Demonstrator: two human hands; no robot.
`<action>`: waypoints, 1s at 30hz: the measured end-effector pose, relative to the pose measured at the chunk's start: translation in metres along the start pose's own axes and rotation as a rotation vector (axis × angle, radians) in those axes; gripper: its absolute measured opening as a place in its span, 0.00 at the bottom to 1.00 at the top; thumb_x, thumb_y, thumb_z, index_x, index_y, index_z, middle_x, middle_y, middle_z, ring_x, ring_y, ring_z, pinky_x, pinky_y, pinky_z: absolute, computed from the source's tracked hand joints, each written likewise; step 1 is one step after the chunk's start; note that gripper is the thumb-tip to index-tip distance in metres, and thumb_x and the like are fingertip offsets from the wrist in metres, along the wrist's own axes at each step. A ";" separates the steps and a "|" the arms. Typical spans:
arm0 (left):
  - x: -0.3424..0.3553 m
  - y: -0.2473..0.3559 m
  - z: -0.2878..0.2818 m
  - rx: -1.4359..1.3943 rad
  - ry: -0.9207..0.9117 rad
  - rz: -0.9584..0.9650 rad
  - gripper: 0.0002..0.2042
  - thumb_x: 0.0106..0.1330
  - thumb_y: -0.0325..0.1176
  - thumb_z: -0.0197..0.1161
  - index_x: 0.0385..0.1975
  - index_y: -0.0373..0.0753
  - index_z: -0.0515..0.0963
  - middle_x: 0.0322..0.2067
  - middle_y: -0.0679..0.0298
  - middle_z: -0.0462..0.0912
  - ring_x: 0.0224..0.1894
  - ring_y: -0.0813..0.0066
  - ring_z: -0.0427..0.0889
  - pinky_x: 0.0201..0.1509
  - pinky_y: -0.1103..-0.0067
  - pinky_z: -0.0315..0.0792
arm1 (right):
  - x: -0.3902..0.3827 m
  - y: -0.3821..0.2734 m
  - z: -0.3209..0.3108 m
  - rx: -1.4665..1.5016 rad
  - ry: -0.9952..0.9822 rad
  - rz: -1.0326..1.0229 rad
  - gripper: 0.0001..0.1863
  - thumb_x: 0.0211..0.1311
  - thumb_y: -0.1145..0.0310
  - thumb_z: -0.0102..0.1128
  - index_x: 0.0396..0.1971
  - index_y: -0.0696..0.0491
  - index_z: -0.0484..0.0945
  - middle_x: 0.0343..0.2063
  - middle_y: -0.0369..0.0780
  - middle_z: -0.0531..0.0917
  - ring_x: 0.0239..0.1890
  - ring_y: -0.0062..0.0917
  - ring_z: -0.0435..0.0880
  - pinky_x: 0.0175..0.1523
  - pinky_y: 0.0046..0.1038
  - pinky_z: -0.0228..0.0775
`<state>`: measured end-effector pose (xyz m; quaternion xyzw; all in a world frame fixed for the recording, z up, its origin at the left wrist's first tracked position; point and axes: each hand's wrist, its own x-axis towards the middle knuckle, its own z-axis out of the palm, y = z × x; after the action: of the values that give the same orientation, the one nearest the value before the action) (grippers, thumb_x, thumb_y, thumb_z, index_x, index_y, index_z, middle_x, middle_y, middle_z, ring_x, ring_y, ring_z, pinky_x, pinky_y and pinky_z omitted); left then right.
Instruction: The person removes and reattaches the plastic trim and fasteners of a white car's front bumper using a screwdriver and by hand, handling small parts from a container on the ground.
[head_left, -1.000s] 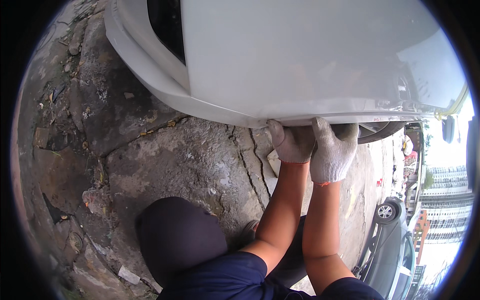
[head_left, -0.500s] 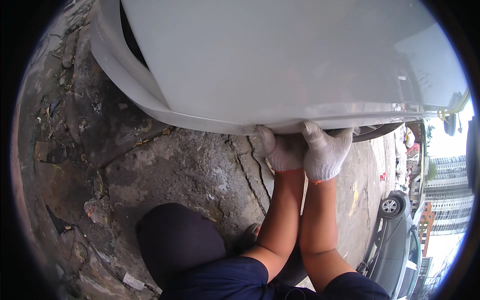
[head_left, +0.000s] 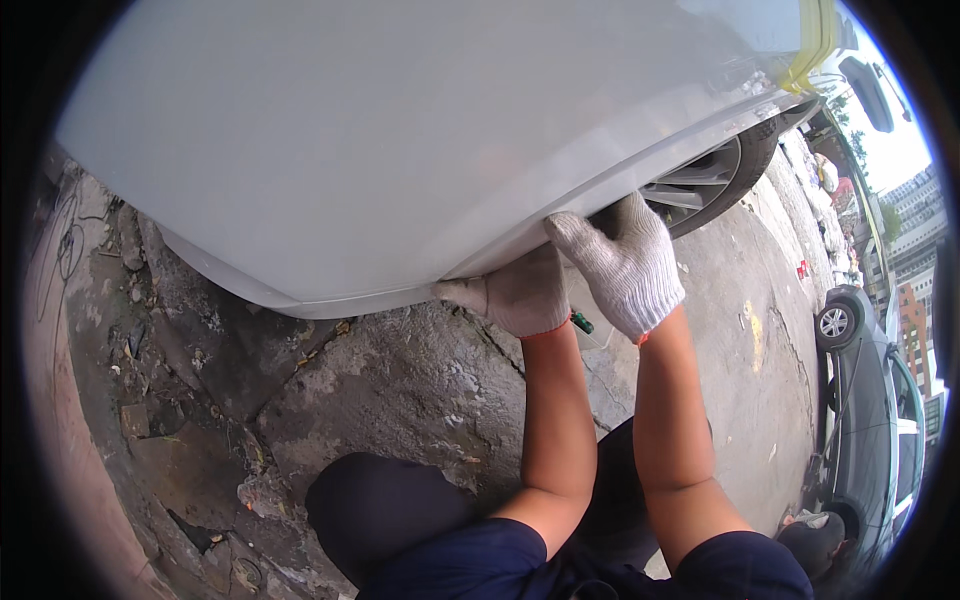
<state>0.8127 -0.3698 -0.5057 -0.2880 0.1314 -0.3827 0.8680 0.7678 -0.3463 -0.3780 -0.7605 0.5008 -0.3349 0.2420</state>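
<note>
A pale silver-grey car bumper fills the upper part of the view, its lower edge curving down to the wheel arch. My left hand, in a white knit glove with an orange cuff, grips that edge. Its thumb lies along the outside, and the other fingers are hidden under the bumper. Nearer the wheel, my right hand, gloved alike, has its thumb pressed on the edge and its fingers hooked behind it at the arch. Beside my left wrist shows a small green and black handle, mostly hidden.
The car's wheel stands just beyond my right hand. Yellow tape edges the body higher up. Below lies cracked, damp concrete with debris at left. A dark grey car is parked at right. My bent knee is at lower left.
The view has turned, showing more of the wheel. My hands are farther apart, the left one lower along the bumper edge. The green and black handle has come into sight.
</note>
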 end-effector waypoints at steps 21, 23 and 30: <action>0.015 0.105 0.010 0.030 0.028 0.135 0.48 0.49 0.64 0.72 0.67 0.45 0.62 0.65 0.61 0.66 0.69 0.59 0.62 0.71 0.48 0.55 | -0.017 0.023 0.078 -0.057 -0.285 -1.205 0.18 0.53 0.53 0.63 0.17 0.52 0.77 0.16 0.39 0.77 0.19 0.38 0.77 0.29 0.34 0.72; 0.013 0.107 0.006 0.053 0.032 0.159 0.48 0.48 0.64 0.72 0.67 0.46 0.62 0.65 0.61 0.66 0.69 0.59 0.62 0.71 0.48 0.55 | -0.013 0.024 0.089 -0.226 -0.347 -1.119 0.16 0.53 0.54 0.63 0.19 0.53 0.78 0.18 0.40 0.79 0.21 0.39 0.79 0.31 0.34 0.75; 0.019 0.102 0.001 0.065 0.025 0.206 0.48 0.47 0.64 0.72 0.67 0.47 0.62 0.65 0.62 0.66 0.69 0.60 0.62 0.71 0.48 0.55 | 0.045 -0.015 0.030 0.065 -0.859 -1.571 0.14 0.48 0.57 0.61 0.12 0.47 0.73 0.13 0.36 0.77 0.17 0.35 0.80 0.24 0.38 0.73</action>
<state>0.8857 -0.3281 -0.5657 -0.2398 0.1586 -0.2991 0.9099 0.8116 -0.3816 -0.3752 -0.9366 -0.3078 -0.1046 0.1308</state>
